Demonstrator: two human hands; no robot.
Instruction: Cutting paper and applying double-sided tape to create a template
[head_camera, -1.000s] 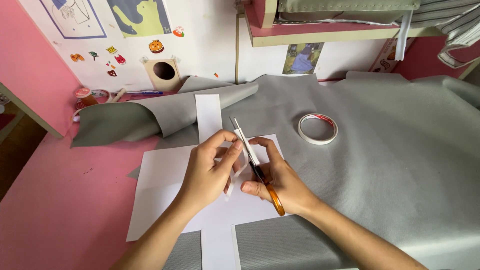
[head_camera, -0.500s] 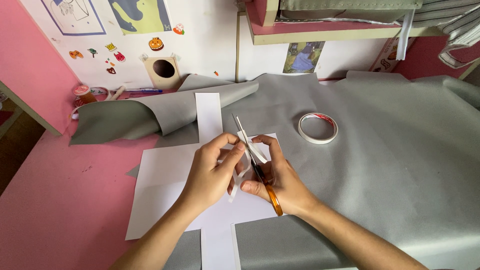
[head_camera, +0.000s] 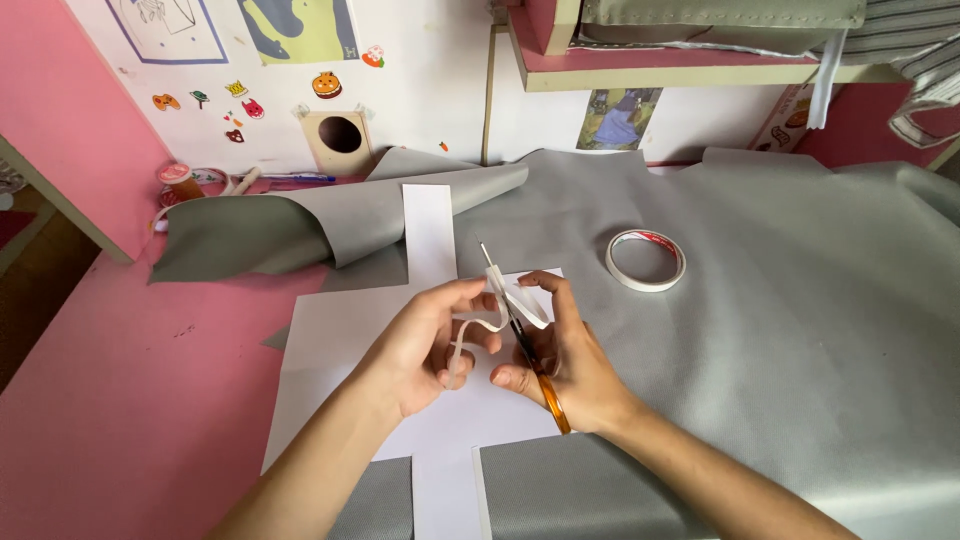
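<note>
head view: right hand (head_camera: 570, 365) grips scissors (head_camera: 520, 335) at tape strip (head_camera: 480, 325).

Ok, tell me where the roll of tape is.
In the head view, the tape roll lies flat on the grey fabric, right of the scissors and beyond the right hand.

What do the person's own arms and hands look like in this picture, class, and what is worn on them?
Both forearms enter bare from the bottom edge, with no sleeves in view. The left hand and right hand wear no gloves, and no rings, watch or bracelet can be seen. The fingernails look short and unpainted.
</note>
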